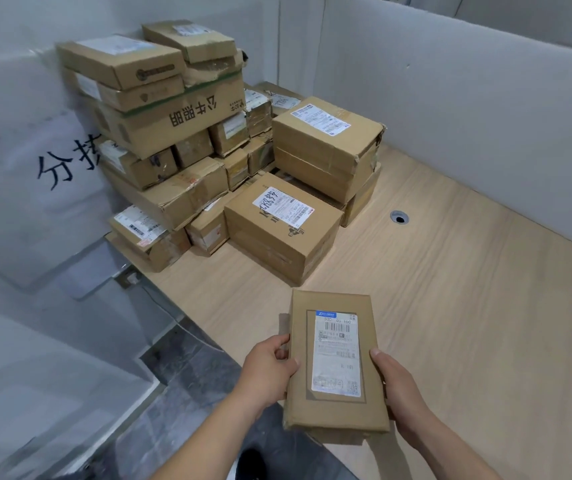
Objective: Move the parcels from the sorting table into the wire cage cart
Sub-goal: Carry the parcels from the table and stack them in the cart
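I hold a flat brown cardboard parcel (335, 362) with a white shipping label on top, just above the near edge of the wooden sorting table (451, 289). My left hand (270, 368) grips its left side, thumb on top. My right hand (395, 386) grips its right side. Several more cardboard parcels sit in a pile (187, 140) at the table's far left corner, with a labelled box (281, 226) nearest to me. The wire cage cart is out of view.
White partition walls (468, 109) close the table at the back and right. A round cable hole (399, 217) is set in the tabletop. A white sheet with handwritten characters (59, 168) hangs at the left. Dark floor (187, 393) shows below the table's left edge.
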